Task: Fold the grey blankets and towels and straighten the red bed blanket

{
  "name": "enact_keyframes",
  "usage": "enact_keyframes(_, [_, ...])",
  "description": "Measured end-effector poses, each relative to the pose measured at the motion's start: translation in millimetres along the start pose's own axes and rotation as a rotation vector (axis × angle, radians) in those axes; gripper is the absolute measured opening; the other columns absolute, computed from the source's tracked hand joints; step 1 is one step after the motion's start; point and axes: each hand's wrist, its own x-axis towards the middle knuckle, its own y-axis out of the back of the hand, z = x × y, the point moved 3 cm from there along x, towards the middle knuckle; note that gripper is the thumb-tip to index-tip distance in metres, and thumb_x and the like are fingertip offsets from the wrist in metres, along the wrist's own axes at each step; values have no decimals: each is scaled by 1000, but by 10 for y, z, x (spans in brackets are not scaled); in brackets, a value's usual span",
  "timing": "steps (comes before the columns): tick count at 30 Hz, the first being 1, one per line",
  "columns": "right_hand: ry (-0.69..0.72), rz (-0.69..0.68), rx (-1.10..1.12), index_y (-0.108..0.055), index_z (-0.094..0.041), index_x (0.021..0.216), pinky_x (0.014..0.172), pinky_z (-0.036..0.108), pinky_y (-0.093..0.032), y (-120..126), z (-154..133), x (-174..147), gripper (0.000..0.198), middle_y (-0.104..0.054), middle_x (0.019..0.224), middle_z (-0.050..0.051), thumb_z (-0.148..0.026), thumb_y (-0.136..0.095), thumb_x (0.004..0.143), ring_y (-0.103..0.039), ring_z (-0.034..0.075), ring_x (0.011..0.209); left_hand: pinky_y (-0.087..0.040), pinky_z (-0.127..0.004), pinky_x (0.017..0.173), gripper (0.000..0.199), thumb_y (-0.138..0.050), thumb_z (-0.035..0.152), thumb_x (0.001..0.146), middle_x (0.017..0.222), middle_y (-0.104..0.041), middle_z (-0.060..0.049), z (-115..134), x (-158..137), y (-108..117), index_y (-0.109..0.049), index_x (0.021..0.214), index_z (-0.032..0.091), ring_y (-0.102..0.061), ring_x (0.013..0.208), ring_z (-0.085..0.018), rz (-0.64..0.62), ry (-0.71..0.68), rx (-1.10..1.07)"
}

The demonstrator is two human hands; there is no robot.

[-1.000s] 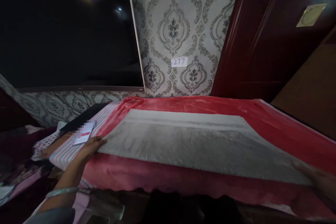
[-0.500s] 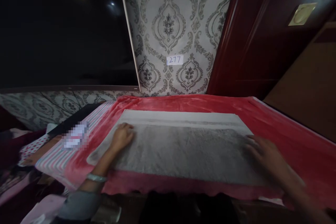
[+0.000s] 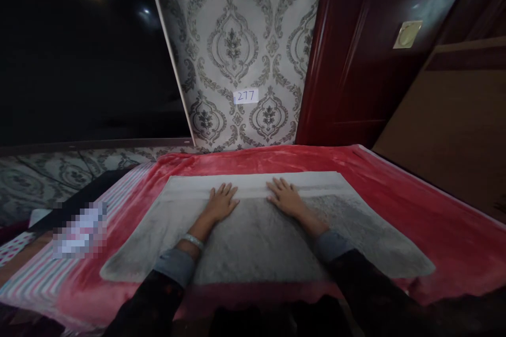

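Observation:
A grey plush mat or cloth (image 3: 253, 242) with a paler band along its far side lies flat in front of me. My left hand (image 3: 222, 202) rests palm down on it, left of the middle, with fingers spread over the pale band. To the right, my right hand (image 3: 285, 197) also lies flat on the grey piece, fingers apart and reaching onto the band. Neither hand grips anything. Beneath the grey piece is a red plush blanket (image 3: 395, 205), showing on all sides of it.
A striped cloth (image 3: 35, 284) hangs out at the left, with a blurred-out item (image 3: 81, 231) on it. Behind stand a patterned wall with a "277" paper label (image 3: 245, 96), a large dark screen (image 3: 87, 63) and a dark red panel (image 3: 348, 63). A brown board (image 3: 454, 121) leans at the right.
Both hands have moved inward from the left and right sides of the grey piece to near its middle, now flat with fingers spread. The view has shifted slightly to the right.

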Motion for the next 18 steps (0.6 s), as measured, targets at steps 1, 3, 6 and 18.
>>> enact_keyframes(1, [17,-1,-5,-33,-29,158,119,60,-21,-67,-26,-8,58,-24,165,7,-50,-34,103,-18,33,152,-20,-64,120,59,-35,47,99,164,-30,-12,16,-15,-53,-39,154,25,-24,152,-34,17,2,10])
enact_keyframes(3, [38,0,-4,-33,-31,158,119,60,-19,-187,-35,-38,58,-24,165,5,-52,-32,103,-18,33,152,-19,-64,120,58,-32,47,100,163,-31,-11,29,-48,-127,-39,154,26,-24,152,-34,51,8,32])
enact_keyframes(6, [38,7,10,-33,-32,158,119,59,-19,-259,0,-64,59,-24,165,4,-55,-31,103,-18,32,152,-22,-63,119,58,-33,49,100,163,-33,-11,24,-75,-147,-40,153,27,-26,151,-34,72,25,53])
enact_keyframes(18, [-247,71,-59,-38,-25,155,119,61,-19,-49,692,-193,59,-29,163,9,-54,-29,104,-22,32,151,-23,-66,115,65,-33,52,97,162,-32,-20,-348,-150,83,-40,153,19,-25,150,-41,16,339,107])
